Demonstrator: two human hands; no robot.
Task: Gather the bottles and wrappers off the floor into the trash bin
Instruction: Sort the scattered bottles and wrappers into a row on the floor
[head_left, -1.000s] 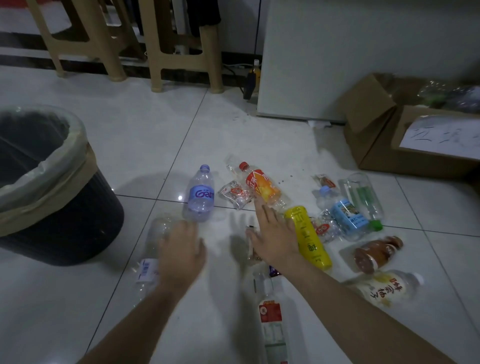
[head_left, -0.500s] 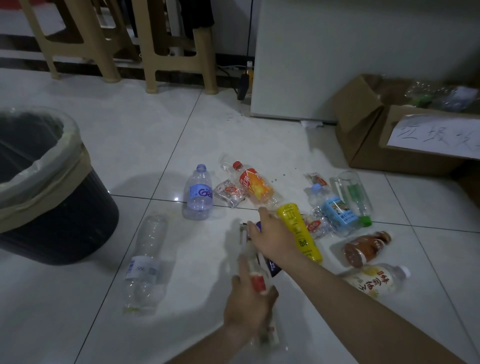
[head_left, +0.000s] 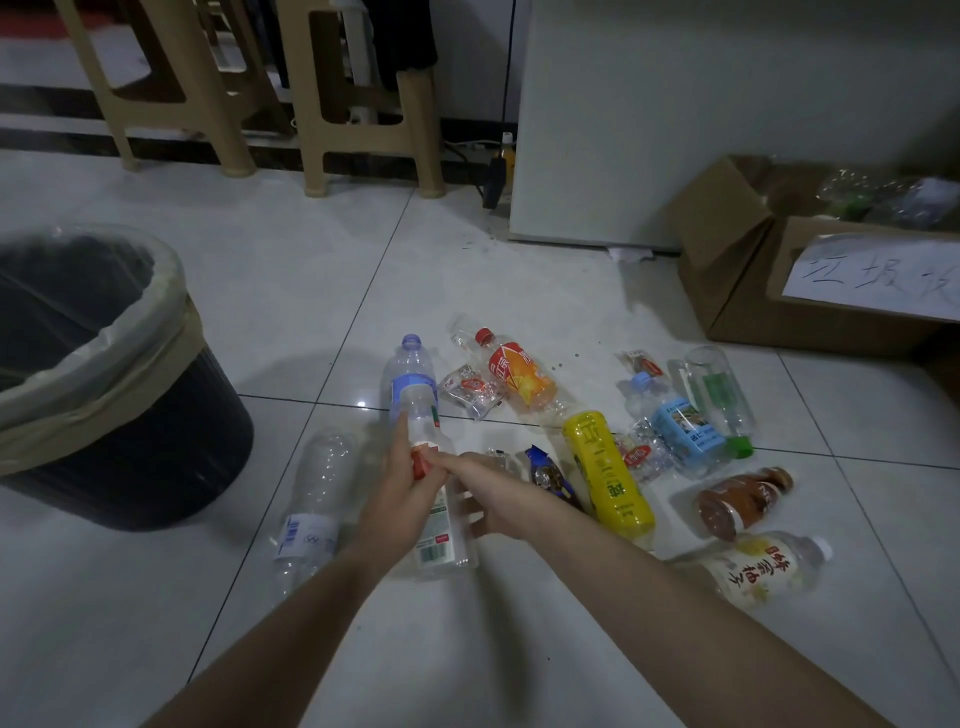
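My left hand (head_left: 397, 499) grips a clear bottle with a red-and-white label (head_left: 439, 530), held up off the floor. My right hand (head_left: 485, 493) wraps round the same bottle from the right. The black trash bin (head_left: 156, 457) with a clear liner stands at the left. On the tiles lie a large clear bottle (head_left: 311, 504), a blue-label bottle (head_left: 410, 371), an orange bottle (head_left: 519, 376), a yellow bottle (head_left: 608, 473), a brown bottle (head_left: 737, 501) and several more. A dark blue wrapper (head_left: 545, 473) and clear red-print wrappers (head_left: 470, 389) lie among them.
An open cardboard box (head_left: 737, 280) with a paper sign sits at the back right beside a white cabinet (head_left: 675, 104). Beige plastic stools (head_left: 363, 104) stand along the back wall. A cable and plug (head_left: 496, 176) lie by the cabinet's corner.
My left hand went from the large clear bottle to the red-label bottle and lifted it. My right hand left the wrappers and joined it on that bottle.
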